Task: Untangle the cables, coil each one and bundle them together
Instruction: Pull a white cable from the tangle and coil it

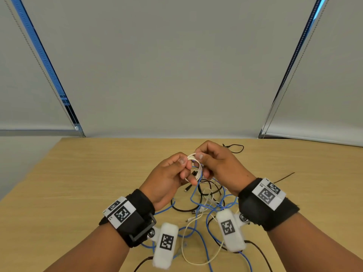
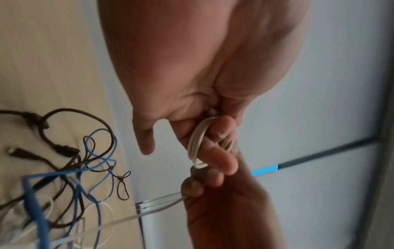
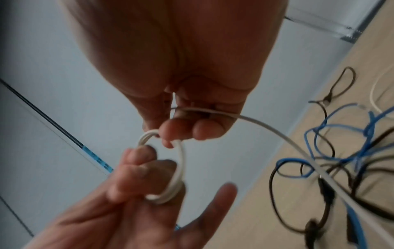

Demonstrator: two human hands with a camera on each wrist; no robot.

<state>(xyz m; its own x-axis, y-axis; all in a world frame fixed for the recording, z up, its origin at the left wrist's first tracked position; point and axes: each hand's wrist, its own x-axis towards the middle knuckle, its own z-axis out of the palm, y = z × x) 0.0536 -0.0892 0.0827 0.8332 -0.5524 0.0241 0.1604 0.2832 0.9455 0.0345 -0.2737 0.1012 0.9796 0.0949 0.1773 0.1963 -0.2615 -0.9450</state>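
White cable coil (image 1: pixel 193 165): raised over the desk (image 1: pixel 98 173) | your left hand (image 1: pixel 169 177) and right hand (image 1: pixel 214 165) both pinch it | light, limp, springy | grip across all loops so none spring loose.

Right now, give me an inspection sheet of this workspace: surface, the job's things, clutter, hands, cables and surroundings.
Surface: light wooden table, bare wood around the cables.
Job's things: white cable coil, several loops, held above the table by both hands; a free white strand runs from it down toward the pile.
Clutter: nothing seen.
Grippers: left hand pinches the coil with thumb and fingers; right hand pinches its top.
Cables: tangled pile of blue, black and white cables below the hands; a small black loop lies apart at the far side.
Surroundings: grey roller blinds with bead chains; wrist bands with printed markers.
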